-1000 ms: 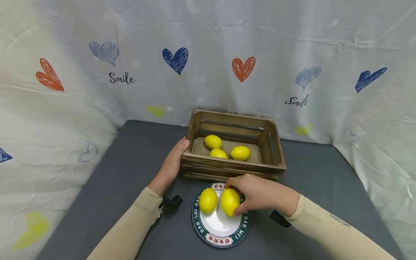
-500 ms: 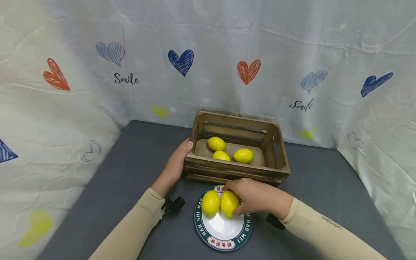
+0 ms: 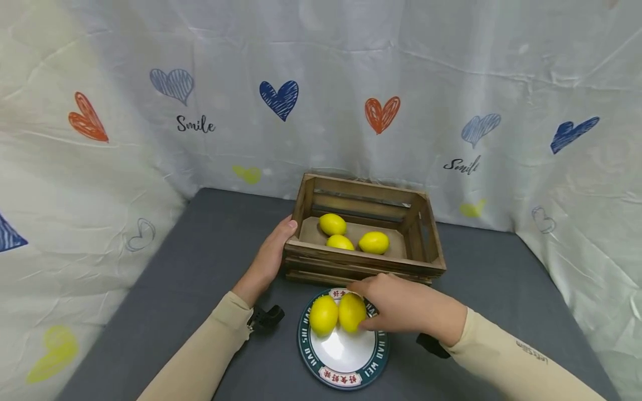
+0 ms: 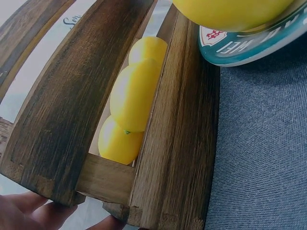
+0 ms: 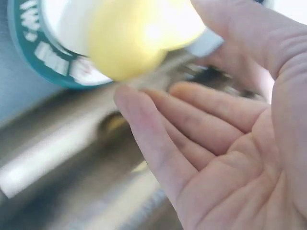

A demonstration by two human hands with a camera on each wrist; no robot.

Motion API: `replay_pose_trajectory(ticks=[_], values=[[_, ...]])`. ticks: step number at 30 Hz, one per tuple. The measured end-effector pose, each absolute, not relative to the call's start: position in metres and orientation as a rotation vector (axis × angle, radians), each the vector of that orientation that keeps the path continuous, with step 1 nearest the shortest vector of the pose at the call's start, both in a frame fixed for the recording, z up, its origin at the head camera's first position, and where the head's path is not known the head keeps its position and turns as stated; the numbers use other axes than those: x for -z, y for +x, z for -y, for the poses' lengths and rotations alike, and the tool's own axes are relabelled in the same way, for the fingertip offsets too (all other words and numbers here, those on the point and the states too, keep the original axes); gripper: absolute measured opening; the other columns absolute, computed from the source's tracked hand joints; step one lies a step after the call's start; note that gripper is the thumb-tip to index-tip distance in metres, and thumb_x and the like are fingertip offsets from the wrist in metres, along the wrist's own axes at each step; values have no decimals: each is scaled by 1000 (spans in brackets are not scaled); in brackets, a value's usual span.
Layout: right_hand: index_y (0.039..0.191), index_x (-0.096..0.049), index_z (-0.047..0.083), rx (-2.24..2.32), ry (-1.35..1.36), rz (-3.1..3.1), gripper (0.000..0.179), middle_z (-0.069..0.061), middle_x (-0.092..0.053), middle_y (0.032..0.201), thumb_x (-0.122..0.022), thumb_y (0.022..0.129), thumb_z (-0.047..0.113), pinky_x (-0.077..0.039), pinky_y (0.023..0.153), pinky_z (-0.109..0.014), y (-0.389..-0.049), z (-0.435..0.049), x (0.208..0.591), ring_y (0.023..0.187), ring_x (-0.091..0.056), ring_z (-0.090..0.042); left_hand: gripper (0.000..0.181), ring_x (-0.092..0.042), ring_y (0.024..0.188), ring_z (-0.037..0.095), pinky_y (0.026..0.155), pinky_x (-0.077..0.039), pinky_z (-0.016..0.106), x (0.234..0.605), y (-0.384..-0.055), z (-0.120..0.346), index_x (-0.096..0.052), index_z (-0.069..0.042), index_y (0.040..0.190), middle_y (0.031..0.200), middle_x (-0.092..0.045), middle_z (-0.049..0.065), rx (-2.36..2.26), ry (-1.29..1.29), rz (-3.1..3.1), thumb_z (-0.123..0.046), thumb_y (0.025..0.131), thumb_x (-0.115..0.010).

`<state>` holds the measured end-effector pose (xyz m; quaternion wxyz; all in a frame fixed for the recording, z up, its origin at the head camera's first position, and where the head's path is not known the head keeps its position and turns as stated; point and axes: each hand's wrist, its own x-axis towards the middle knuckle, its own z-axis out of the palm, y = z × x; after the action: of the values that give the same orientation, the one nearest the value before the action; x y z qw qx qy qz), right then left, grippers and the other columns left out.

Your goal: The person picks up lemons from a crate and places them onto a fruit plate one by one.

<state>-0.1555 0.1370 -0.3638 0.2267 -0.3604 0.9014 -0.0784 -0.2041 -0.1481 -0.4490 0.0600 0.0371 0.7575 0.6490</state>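
Observation:
Two yellow lemons lie side by side on a round plate [image 3: 343, 356] with a green rim, the left lemon [image 3: 323, 316] against the right lemon [image 3: 352, 312]. My right hand [image 3: 403, 303] is just right of them, and in the right wrist view its fingers [image 5: 151, 120] are spread with nothing in the palm. The fingertips are close by the lemons. My left hand [image 3: 271, 250] grips the left end of a slatted wooden crate [image 3: 361, 264], thumb at its upper edge. Inside the crate are three more lemons [image 3: 374, 243], also visible between the slats in the left wrist view.
The crate stands behind the plate on a dark grey table [image 3: 236, 223]. A white curtain [image 3: 321, 67] printed with hearts hangs behind and at both sides. Black wrist devices [image 3: 268, 316] sit at the beige sleeves.
The right hand has moved the right lemon left against the other one, then loosened its fingers and drawn slightly away. The left hand has stayed on the crate.

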Motion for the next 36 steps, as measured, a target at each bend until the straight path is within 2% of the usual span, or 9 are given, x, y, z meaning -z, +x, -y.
replay_pose_trajectory(ticks=[3, 8, 11, 14, 19, 27, 32, 36], values=[[145, -68, 7, 227, -1046, -2456, 61, -8, -73, 142, -85, 96, 37, -63, 101, -40, -158, -139, 333, 122, -73, -21, 78, -14, 169, 31, 136, -10, 62, 449, -205, 148, -21, -18, 175, 182, -18, 8, -1971, 113, -2286, -61, 111, -38], [140, -71, 12, 253, -1136, -2492, 49, -2, -77, 129, -79, 100, 38, -63, 95, -40, -176, -140, 286, 112, -75, -18, 79, -13, 170, 31, 136, -9, 62, 451, -205, 149, -20, -17, 175, 183, -16, 8, -1970, 123, -2286, -59, 111, -38], [137, -73, 19, 248, -1148, -2554, 43, 4, -77, 126, -79, 100, 39, -62, 98, -41, -193, -136, 269, 112, -73, -15, 78, -12, 170, 32, 136, -9, 62, 451, -205, 151, -19, -17, 175, 183, -15, 9, -1964, 127, -2287, -58, 112, -38], [136, -74, 21, 220, -1127, -2593, 40, 5, -77, 127, -79, 100, 37, -62, 99, -43, -215, -132, 263, 111, -72, -15, 78, -12, 170, 32, 136, -9, 63, 450, -205, 152, -19, -17, 175, 183, -15, 10, -1966, 131, -2288, -58, 112, -37], [139, -72, 17, 146, -1038, -2579, 43, -1, -76, 132, -79, 100, 35, -61, 99, -46, -248, -130, 275, 108, -72, -19, 77, -13, 170, 33, 136, -10, 64, 450, -203, 150, -21, -19, 175, 183, -17, 9, -1956, 132, -2297, -59, 112, -37], [144, -69, 17, 3, -881, -2511, 51, -3, -74, 137, -78, 100, 41, -59, 105, -49, -285, -132, 311, 117, -71, -22, 76, -16, 169, 33, 136, -12, 63, 451, -202, 148, -22, -19, 174, 182, -20, 10, -1971, 120, -2276, -57, 111, -39], [149, -65, 14, -90, -780, -2483, 57, -9, -69, 147, -79, 100, 39, -58, 108, -51, -304, -131, 327, 126, -70, -26, 77, -13, 170, 33, 136, -10, 64, 449, -202, 148, -21, -17, 175, 183, -17, 10, -1979, 118, -2272, -56, 111, -40], [154, -61, 15, -108, -700, -2430, 64, -12, -62, 156, -81, 97, 36, -55, 113, -55, -313, -131, 338, 138, -63, -33, 77, -13, 170, 32, 136, -10, 63, 448, -203, 148, -21, -18, 175, 183, -17, 8, -1977, 111, -2280, -57, 111, -41]])
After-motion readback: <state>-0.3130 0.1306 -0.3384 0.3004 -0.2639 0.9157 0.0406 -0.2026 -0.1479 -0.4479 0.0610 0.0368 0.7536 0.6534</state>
